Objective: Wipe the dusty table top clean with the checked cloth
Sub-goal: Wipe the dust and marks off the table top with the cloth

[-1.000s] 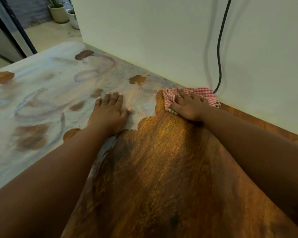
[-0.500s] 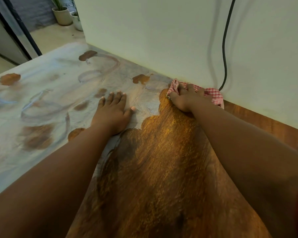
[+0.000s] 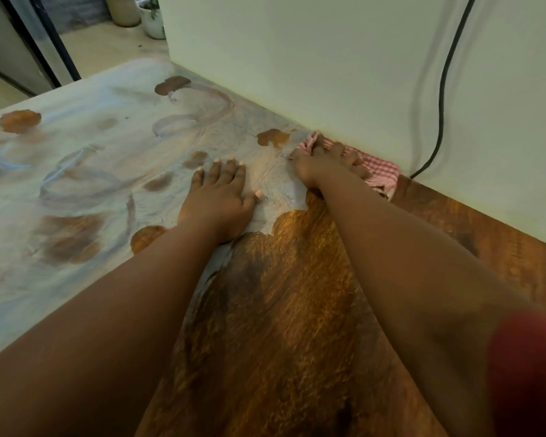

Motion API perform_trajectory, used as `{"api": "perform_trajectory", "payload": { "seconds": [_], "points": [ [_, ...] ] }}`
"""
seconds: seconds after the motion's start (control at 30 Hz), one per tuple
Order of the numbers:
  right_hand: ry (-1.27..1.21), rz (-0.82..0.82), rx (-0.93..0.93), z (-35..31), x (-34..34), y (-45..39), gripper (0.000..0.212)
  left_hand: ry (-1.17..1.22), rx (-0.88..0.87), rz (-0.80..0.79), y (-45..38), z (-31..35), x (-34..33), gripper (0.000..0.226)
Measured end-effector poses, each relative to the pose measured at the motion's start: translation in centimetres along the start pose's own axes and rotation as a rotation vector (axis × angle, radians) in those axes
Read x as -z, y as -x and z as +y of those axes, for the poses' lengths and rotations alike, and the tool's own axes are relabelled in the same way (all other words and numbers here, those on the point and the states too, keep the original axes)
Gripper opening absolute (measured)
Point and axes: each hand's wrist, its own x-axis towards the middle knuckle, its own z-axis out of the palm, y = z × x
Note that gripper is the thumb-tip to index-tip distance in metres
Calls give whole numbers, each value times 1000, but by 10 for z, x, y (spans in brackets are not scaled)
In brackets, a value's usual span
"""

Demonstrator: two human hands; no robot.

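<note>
Head view of a wooden table (image 3: 281,326) set against a pale wall (image 3: 312,74). The left hand (image 3: 218,203) lies flat on the dusty part of the top, palm down, fingers straight and close together, thumb out to the side. The right hand (image 3: 322,165) presses the checked cloth (image 3: 379,175) onto the table at the foot of the wall; its fingers lie over the cloth, slightly bent, and whether they pinch the fabric cannot be told. The cloth, red and white, is bunched and touches the wall, at the border between the grey dust (image 3: 92,159) on the left and the bare brown wood on the right. A black cable (image 3: 441,105) hangs down the wall just right of the cloth. Two plant pots (image 3: 139,14) stand on the floor beyond the table. A red sleeve (image 3: 530,373) shows on the right arm.
</note>
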Motion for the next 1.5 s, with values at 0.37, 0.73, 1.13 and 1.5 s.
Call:
{"api": "perform_trajectory", "payload": {
  "seconds": [0.37, 0.73, 1.13, 1.5],
  "points": [
    [215, -85, 394, 44, 0, -11, 85, -4, 4, 5, 0, 1, -1, 70],
    [211, 13, 235, -18, 7, -29, 75, 13, 5, -10, 0, 1, 0, 69],
    [237, 17, 310, 7, -2, -21, 82, 26, 8, 3, 2, 1, 2, 68],
    [328, -22, 542, 48, -12, 30, 89, 78, 4, 20, 5, 2, 3, 66]
  ]
}}
